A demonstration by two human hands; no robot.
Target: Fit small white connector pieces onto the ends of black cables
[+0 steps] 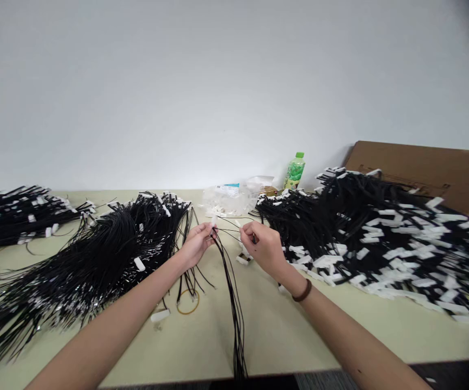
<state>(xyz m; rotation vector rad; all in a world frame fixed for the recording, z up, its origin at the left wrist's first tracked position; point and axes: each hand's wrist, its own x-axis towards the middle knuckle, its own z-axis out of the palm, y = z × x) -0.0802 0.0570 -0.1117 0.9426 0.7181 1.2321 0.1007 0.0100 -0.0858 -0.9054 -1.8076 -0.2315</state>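
In the middle of the table my left hand (200, 242) pinches a small white connector (213, 221) at the end of a bundle of thin black wires (233, 303). The bundle hangs from there towards the table's front edge. To its right my right hand (261, 244) is closed, thumb against fingers, on a thin black wire (230, 229) that runs across from the left hand. A small white piece (237, 223) shows at its fingertips. Exactly how the wire ends sit in the connector is too small to tell.
Black wire heaps (124, 244) with white connectors lie at left; a larger heap (340, 216) with white ends is at right. Behind are a clear plastic bag (226, 203), a green-capped bottle (294, 172) and cardboard (417, 168). A yellow rubber band (188, 312) lies near my left forearm.
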